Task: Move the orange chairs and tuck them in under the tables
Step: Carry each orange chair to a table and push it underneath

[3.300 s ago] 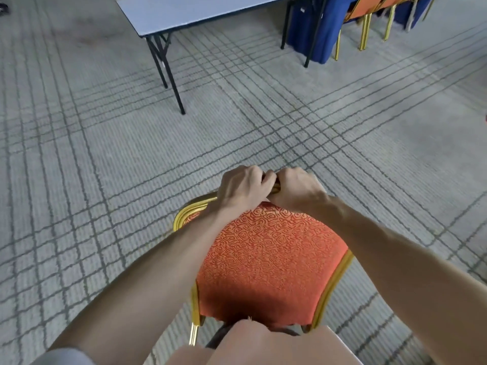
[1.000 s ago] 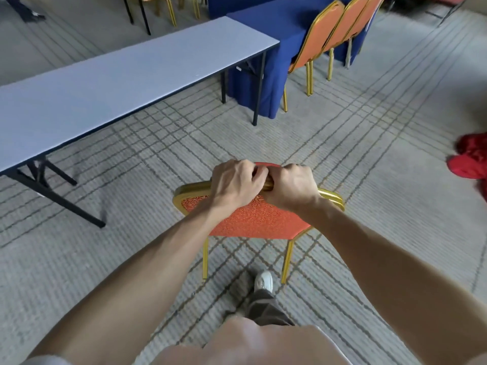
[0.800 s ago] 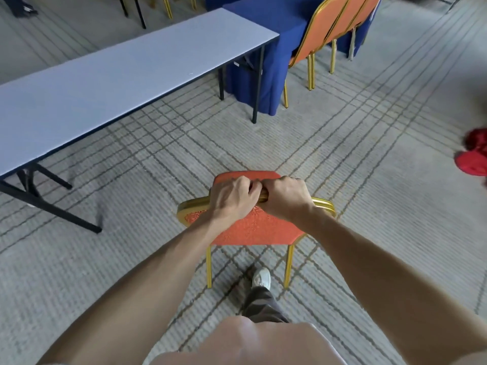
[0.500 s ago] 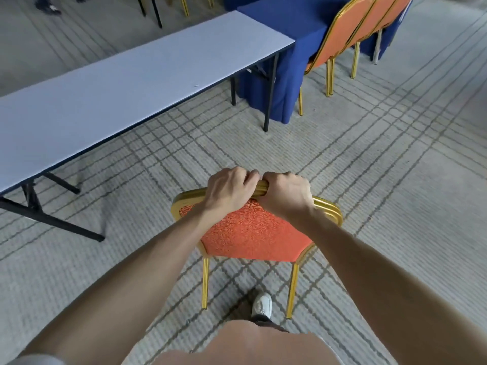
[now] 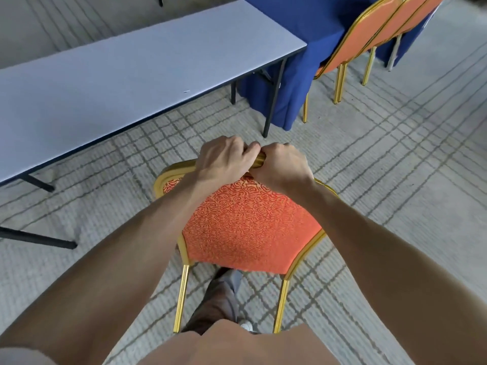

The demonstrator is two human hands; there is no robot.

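Orange padded chair [image 5: 245, 227], gold metal frame [image 5: 168, 177], is sitting out on open carpet [image 5: 395, 180]. It's just short of the table's [image 5: 131, 75] near long edge, about level with that edge's right corner. The back panel is facing the person and hiding the seat. I can't tell if the feet are touching the carpet, since the person's body is covering them.

Grip: left hand [image 5: 224, 159] and right hand [image 5: 282, 164] are both clamping the top rail at its centre. The fingers are curling over the far side and the knuckles are touching. Nothing is slack.

Handling, my read:
- The tube frame is looking stiff, so push or lift should be going straight to the legs with no flex.
- Weight is probably moderate, fine for two hands.
- The rail finish is looking smooth and glossy, so it could be slipping under sweaty palms.
- The padding is soft, so it's a poor place to hold. Stay on metal.
- Hands bunched at the centre are giving weak control of twist. Spreading them toward the rail's corners would be steering it better.

Watch-outs: chair legs dragging on the carpet, or the front legs clipping the table leg [image 5: 274, 101] or the floor bar [image 5: 37, 241].

Other chairs [image 5: 363, 40] are already leaning in against the blue table [image 5: 303, 27], well apart from this one.
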